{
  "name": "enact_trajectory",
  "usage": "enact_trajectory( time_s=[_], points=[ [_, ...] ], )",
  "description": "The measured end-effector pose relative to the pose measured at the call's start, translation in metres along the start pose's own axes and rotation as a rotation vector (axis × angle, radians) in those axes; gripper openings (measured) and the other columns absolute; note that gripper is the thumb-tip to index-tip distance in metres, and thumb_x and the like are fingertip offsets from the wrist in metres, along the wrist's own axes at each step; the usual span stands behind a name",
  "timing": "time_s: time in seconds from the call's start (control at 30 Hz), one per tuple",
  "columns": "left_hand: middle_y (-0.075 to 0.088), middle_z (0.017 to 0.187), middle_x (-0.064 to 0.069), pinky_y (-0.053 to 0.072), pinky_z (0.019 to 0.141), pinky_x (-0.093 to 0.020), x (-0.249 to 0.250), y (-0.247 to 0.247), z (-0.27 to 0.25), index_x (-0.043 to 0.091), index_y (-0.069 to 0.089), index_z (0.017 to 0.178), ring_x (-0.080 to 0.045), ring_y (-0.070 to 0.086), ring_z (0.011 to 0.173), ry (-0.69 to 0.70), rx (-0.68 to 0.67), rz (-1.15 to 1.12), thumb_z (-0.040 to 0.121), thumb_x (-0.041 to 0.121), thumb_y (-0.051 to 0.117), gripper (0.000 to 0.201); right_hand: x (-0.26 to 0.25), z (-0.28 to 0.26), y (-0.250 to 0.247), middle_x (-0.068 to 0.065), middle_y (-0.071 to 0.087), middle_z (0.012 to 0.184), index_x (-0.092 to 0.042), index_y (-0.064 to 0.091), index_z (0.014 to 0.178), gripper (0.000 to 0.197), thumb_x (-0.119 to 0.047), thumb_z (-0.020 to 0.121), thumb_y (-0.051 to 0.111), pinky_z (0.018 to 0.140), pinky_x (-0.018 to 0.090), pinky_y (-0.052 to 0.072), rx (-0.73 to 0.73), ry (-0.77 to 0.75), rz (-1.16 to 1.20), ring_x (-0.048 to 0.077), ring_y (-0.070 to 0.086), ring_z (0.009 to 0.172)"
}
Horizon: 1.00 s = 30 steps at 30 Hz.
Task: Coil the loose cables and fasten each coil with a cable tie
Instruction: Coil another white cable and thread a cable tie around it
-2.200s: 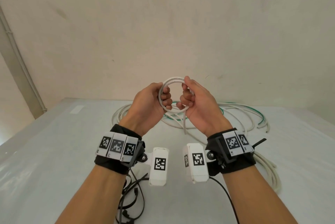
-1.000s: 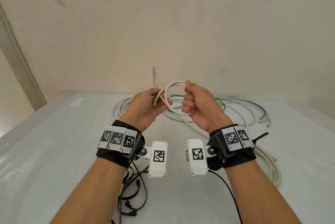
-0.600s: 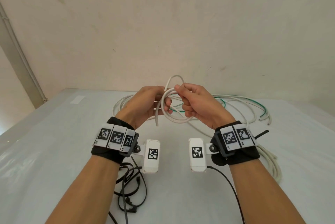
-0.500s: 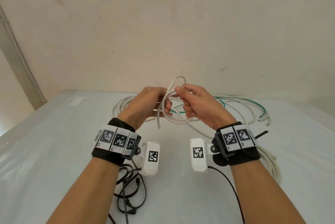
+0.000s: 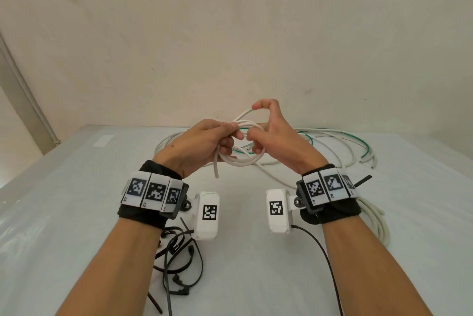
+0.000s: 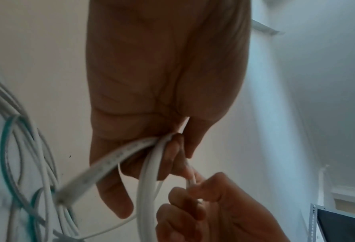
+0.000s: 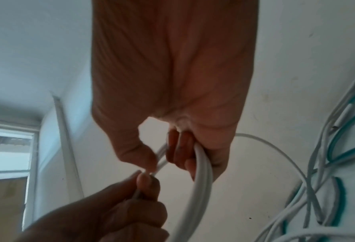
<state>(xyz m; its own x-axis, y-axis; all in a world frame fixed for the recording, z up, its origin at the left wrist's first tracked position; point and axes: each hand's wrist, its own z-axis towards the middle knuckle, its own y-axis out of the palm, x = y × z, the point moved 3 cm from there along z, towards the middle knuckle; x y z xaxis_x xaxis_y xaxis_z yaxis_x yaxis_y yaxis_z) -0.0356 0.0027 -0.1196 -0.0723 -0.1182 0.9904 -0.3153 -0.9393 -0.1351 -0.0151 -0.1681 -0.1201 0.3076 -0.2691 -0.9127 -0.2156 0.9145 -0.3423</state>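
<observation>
White cable coil [image 5: 240, 159] gripped by left hand [image 5: 199, 146] and right hand [image 5: 279, 141], faint unreadable print on cable, black cable ties [image 5: 179, 259] nearby

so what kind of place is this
Probably a bare indoor room set up for recording cable work, not a home or shop: a plain cream plaster wall, a white plastic-covered table, loose white and green cables and black cable ties laid out.
</observation>
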Motion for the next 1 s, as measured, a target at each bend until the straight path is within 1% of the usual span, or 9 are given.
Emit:
enact_trajectory(
  time_s=[0.1, 0.2, 0.3, 0.4, 0.47, 0.57, 0.67, 0.8, 1.0],
  points=[
    [0.037, 0.063, 0.005, 0.057, 0.078, -0.039, 0.003, 0.002, 0.001, 0.012, 0.055, 0.080, -0.015, 0.038, 0.060, 0.011, 0.051, 0.065, 0.109, 0.040, 0.047, 0.041, -0.005, -0.001, 0.007, 0.003, 0.055, 0.072, -0.035, 0.050, 0.132, 0.050, -0.004, 0.092, 0.054, 0.068, 0.036, 0.051, 0.010, -0.065, -0.089, 0.019, 0.053, 0.065],
    [0.038, 0.062, 0.005, 0.057, 0.067, -0.032, 0.014, 0.008, -0.001, 0.016, 0.053, 0.070, -0.013, 0.040, 0.058, 0.071, 0.155, 0.169, 0.109, 0.042, 0.045, 0.048, -0.004, 0.002, 0.008, -0.009, 0.062, 0.068, -0.023, 0.067, 0.118, 0.025, -0.009, 0.100, 0.055, 0.068, 0.031, 0.054, 0.071, -0.052, -0.109, 0.017, 0.058, 0.061],
    [0.040, 0.061, 0.005, 0.055, 0.066, -0.035, 0.023, 0.014, -0.002, 0.027, 0.062, 0.051, -0.012, 0.043, 0.054, 0.166, 0.243, 0.244, 0.108, 0.046, 0.045, 0.062, -0.005, 0.004, 0.004, 0.001, 0.068, 0.087, -0.017, 0.069, 0.101, 0.017, -0.017, 0.102, 0.052, 0.079, 0.041, 0.062, 0.121, -0.049, -0.158, 0.013, 0.065, 0.063],
    [0.037, 0.069, -0.009, 0.043, 0.066, -0.040, 0.023, 0.010, -0.001, 0.014, 0.058, 0.061, -0.021, 0.038, 0.062, 0.234, 0.288, 0.278, 0.105, 0.053, 0.047, 0.060, -0.013, 0.001, -0.002, 0.001, 0.070, 0.081, -0.020, 0.071, 0.094, 0.020, -0.023, 0.102, 0.053, 0.070, 0.024, 0.051, 0.178, -0.108, -0.425, 0.013, 0.068, 0.071],
    [0.035, 0.072, -0.008, 0.034, 0.067, -0.038, 0.020, 0.004, 0.000, -0.003, 0.051, 0.074, -0.023, 0.035, 0.065, 0.240, 0.302, 0.266, 0.102, 0.057, 0.050, 0.067, -0.017, 0.001, -0.002, -0.003, 0.061, 0.071, -0.023, 0.072, 0.090, 0.022, -0.032, 0.102, 0.056, 0.064, 0.028, 0.039, 0.197, -0.123, -0.556, 0.016, 0.057, 0.071],
    [0.038, 0.068, -0.008, 0.036, 0.066, -0.038, 0.020, -0.001, -0.003, 0.002, 0.059, 0.071, -0.023, 0.038, 0.063, 0.250, 0.347, 0.213, 0.100, 0.054, 0.055, 0.060, -0.020, 0.002, 0.001, 0.000, 0.048, 0.091, -0.034, 0.075, 0.091, 0.027, -0.050, 0.100, 0.055, 0.079, 0.032, 0.036, 0.222, -0.104, -0.746, 0.022, 0.042, 0.094],
    [0.043, 0.059, 0.007, 0.040, 0.067, -0.040, 0.023, 0.000, -0.005, 0.015, 0.062, 0.067, -0.017, 0.039, 0.056, 0.269, 0.372, -0.009, 0.103, 0.042, 0.059, 0.045, -0.025, 0.000, 0.004, 0.006, 0.053, 0.099, -0.023, 0.077, 0.090, 0.026, -0.035, 0.103, 0.058, 0.090, 0.033, 0.039, 0.190, -0.203, -0.378, 0.019, 0.049, 0.108],
    [0.033, 0.061, 0.006, 0.039, 0.068, -0.036, 0.021, 0.007, -0.001, 0.017, 0.048, 0.068, -0.015, 0.035, 0.056, 0.254, 0.295, -0.367, 0.103, 0.042, 0.058, 0.045, -0.027, -0.002, 0.009, 0.006, 0.061, 0.079, -0.004, 0.069, 0.090, 0.023, -0.017, 0.105, 0.057, 0.089, 0.037, 0.045, 0.040, -0.257, 0.335, 0.016, 0.049, 0.072],
    [0.019, 0.071, 0.000, 0.038, 0.064, -0.029, 0.009, 0.012, 0.004, 0.015, 0.052, 0.078, -0.014, 0.026, 0.059, 0.180, 0.178, -0.508, 0.099, 0.031, 0.065, 0.029, -0.028, -0.005, 0.016, -0.001, 0.042, 0.060, -0.005, 0.063, 0.090, 0.025, -0.022, 0.106, 0.055, 0.057, 0.023, 0.049, -0.041, -0.018, 0.752, 0.010, 0.036, 0.052]
  ],
)
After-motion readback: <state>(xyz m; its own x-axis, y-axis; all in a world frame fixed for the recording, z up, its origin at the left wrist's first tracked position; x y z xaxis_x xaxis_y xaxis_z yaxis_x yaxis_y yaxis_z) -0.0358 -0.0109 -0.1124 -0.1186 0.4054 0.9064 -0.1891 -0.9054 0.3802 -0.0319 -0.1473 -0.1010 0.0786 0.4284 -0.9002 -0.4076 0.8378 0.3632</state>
